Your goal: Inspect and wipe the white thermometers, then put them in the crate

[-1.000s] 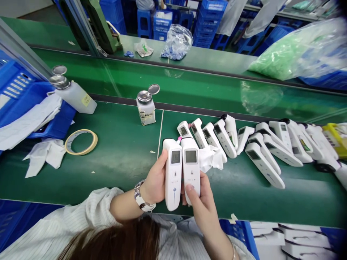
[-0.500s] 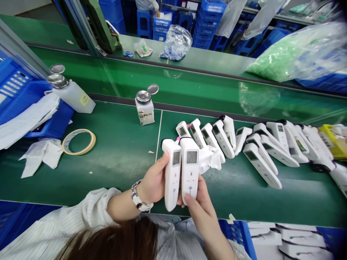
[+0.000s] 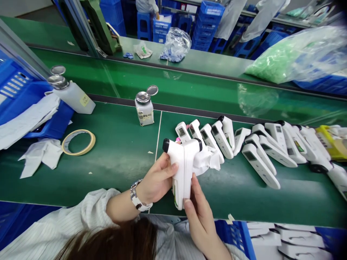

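Two white handheld infrared thermometers are held upright side by side over the bench, their black-tipped heads pointing outward. My left hand [image 3: 155,181] is closed round the left thermometer [image 3: 177,160], thumb across its upper handle. A green strip shows in an opening along its lower side. My right hand [image 3: 201,216] grips the right thermometer [image 3: 189,159] low down, between thumb and fingers. Their screens are out of sight. Behind them lies a crumpled white cloth [image 3: 208,159], close to a row of similar thermometers [image 3: 221,136].
A pump bottle [image 3: 144,108] with its lid up stands ahead. On the left are a larger pump bottle [image 3: 74,95], a tape roll [image 3: 78,142], white cloths [image 3: 43,153] and a blue bin [image 3: 54,119]. More thermometers [image 3: 260,166] and a yellow tray [image 3: 332,144] fill the right side.
Both thermometers have been turned in my hands: their screens faced me before, and now their sides show, heads pointing apart. My left thumb has moved onto the front of the left one.
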### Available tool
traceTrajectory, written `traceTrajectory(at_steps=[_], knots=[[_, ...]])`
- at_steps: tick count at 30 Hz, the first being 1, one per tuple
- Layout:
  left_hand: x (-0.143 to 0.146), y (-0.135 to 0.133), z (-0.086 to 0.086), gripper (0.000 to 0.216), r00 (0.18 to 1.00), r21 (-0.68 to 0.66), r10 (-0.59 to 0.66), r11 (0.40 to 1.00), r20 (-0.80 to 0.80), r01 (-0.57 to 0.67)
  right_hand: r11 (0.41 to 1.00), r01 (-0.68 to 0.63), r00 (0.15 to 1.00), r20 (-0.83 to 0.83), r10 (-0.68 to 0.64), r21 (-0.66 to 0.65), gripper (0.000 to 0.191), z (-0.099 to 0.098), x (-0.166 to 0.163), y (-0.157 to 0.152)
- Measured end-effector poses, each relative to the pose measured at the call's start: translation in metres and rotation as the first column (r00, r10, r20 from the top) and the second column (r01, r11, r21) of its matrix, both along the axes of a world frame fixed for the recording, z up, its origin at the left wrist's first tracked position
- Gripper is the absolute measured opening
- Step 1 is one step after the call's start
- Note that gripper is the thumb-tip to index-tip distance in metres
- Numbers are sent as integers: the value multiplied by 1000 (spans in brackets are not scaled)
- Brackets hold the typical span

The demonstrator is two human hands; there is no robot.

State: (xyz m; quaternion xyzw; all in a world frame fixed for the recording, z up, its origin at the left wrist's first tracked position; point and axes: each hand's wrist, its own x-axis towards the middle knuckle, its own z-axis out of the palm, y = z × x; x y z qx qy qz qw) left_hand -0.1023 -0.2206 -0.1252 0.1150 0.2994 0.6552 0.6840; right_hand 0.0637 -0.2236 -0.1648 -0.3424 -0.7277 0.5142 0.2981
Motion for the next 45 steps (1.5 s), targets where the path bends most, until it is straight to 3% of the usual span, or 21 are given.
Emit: traceTrajectory(at_steps=[8,12,21,24,27,29,33,40,45], knots=[[1,2,-1,38,1000,20,3,1000,19,-3,943,-28,984,-177,-33,-332,50,10,-4,2],[1,2,-2,32,1000,26,-17,1000,12,16,903,-61,976,-214,-35,-425,47,15,-6,5],[-1,2,-4,48,997,-29,-82,996,-15,81,850,-122,967,-255,-15,-513,48,19,-5,8],[3,1,-8,57,987,-2,-152,988,47,153,910,10,956,-263,-130,-415,27,18,-6,17],[9,-1,-11,61,970,22,-225,974,97,224,923,132,912,-320,-256,-362,31,17,-7,27],[12,-3,-13,64,961,-1,-260,965,89,262,910,75,919,-326,-222,-408,37,16,-7,32],[14,-4,-16,63,958,6,-279,960,64,279,889,8,959,-249,-136,-457,25,18,-1,35],[16,-3,-18,67,955,1,-297,955,-12,297,873,37,947,-262,-186,-487,27,24,0,32],[16,-2,-16,66,956,-34,-291,956,-17,291,858,27,945,-267,-189,-512,36,18,-3,31]])
